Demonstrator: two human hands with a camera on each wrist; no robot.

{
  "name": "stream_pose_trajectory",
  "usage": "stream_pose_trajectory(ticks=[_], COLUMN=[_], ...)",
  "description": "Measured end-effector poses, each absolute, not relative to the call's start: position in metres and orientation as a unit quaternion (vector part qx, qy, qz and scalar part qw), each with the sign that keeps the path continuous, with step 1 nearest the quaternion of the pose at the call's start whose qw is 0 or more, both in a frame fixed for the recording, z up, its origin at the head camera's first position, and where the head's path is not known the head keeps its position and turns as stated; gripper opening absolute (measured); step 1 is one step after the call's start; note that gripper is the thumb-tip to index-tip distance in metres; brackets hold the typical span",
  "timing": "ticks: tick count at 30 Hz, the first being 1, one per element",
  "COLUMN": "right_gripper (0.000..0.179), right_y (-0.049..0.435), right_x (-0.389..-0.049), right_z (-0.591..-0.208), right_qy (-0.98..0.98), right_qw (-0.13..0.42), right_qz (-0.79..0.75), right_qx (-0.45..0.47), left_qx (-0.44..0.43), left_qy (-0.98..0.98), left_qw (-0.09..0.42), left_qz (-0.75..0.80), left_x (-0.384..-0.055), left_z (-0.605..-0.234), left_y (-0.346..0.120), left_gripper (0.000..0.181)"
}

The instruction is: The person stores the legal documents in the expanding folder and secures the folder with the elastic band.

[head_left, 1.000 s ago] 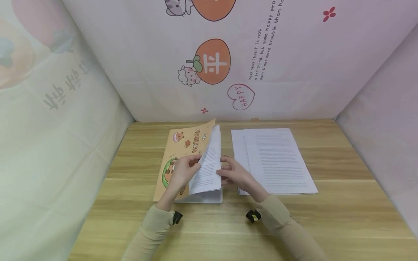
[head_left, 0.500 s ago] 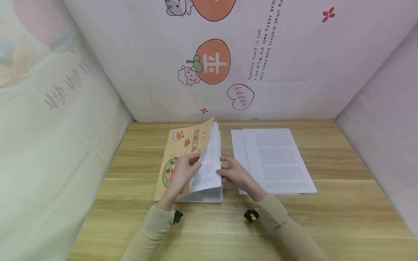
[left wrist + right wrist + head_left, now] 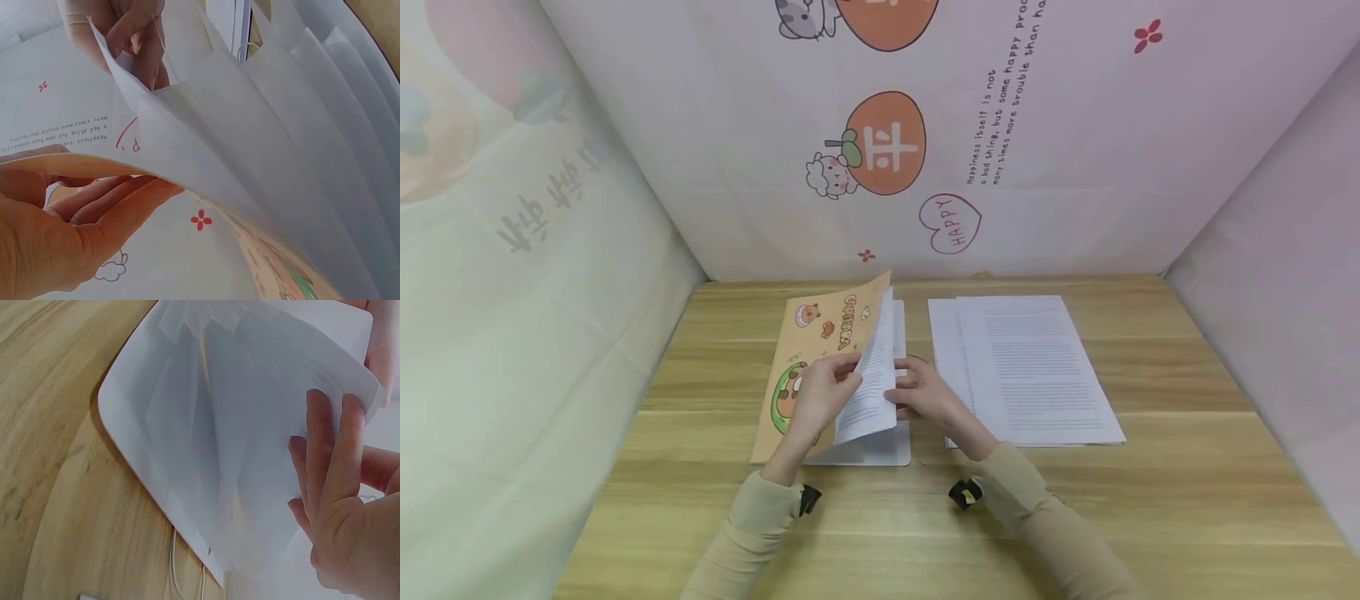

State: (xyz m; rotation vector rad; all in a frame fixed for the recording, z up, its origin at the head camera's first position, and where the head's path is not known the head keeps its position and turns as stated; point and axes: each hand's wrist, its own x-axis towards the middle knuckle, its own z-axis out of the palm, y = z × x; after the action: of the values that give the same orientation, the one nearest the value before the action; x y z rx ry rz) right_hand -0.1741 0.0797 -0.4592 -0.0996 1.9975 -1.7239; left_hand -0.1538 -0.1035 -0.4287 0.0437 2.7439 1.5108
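Gripping the orange folder cover with left hand, left of the loose sheets on the table, pinching the printed page with right hand, guide gently, without creasing.

I'm at a pale brown wood-grain tabletop. Beyond its far edge I see a white printed fabric backdrop: HAPPY heart near the tabletop, orange fruit cartoon, English lettering and red four-petal flower higher above it. Left of my tabletop, white fabric panel, faded prints; right of it, pale lilac panel. Light over my tabletop: soft, fairly even.
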Motion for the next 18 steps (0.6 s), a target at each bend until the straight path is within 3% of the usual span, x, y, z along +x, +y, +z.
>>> stream_pose_trajectory(ticks=[18], right_gripper=[0.062], right_y=[0.060], right_x=[-0.171], right_z=[-0.465], right_qy=[0.734], right_qw=[0.244], right_qz=[-0.634], right_qx=[-0.008], left_qx=[0.013], left_qy=[0.868], left_qw=[0.014], left_qz=[0.497], left_x=[-0.153], left_z=[-0.429], left_y=[-0.105], left_gripper=[0.038])
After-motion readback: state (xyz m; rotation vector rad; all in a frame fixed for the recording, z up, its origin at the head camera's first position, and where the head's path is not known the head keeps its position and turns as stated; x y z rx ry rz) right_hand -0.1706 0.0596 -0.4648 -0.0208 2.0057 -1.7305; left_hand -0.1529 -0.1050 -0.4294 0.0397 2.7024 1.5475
